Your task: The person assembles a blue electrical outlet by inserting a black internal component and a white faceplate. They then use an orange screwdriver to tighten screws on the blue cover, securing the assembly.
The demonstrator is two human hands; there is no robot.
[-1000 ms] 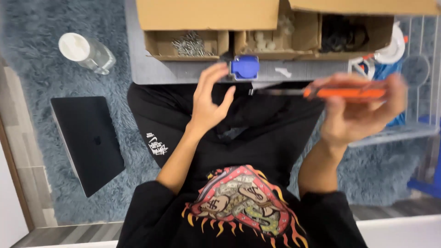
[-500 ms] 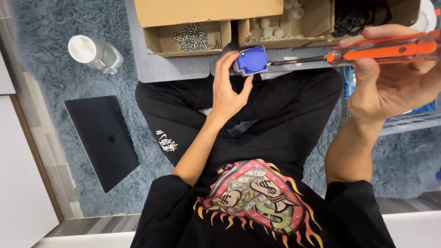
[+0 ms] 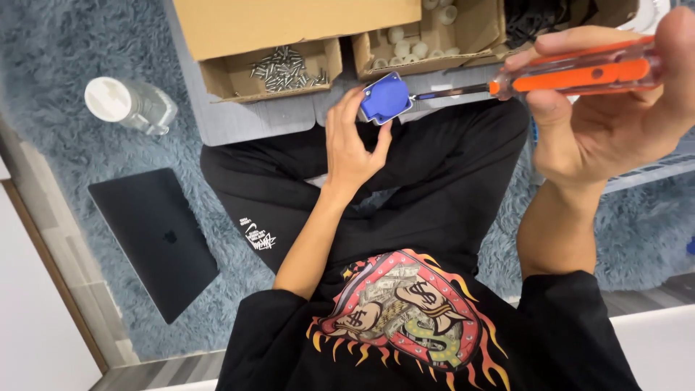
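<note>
Pinching a small blue plastic housing point(image 3: 386, 98) between thumb and fingertips, the left hand point(image 3: 352, 141) was held raised above the lap, its fingers curled partly closed around the lower edge of the part. The right hand point(image 3: 615, 119) was closed around the orange handle of a screwdriver point(image 3: 572, 74), held roughly level, with the fingers wrapped over the handle. The metal shaft was directed leftward, and its tip was seen touching the right side of the blue housing. Both items were held in the air, in front of a grey worktop point(image 3: 239, 119).

On that worktop, an open cardboard box of silver screws point(image 3: 286, 69) was positioned just left of the housing, and a second cardboard box of small white round parts point(image 3: 420, 40) was positioned directly behind it. A clear plastic bottle with a white cap point(image 3: 130, 105) was lying on the blue shag rug point(image 3: 65, 51) to the left, and a closed dark laptop point(image 3: 152, 239) was lying nearer, also on the rug.
</note>
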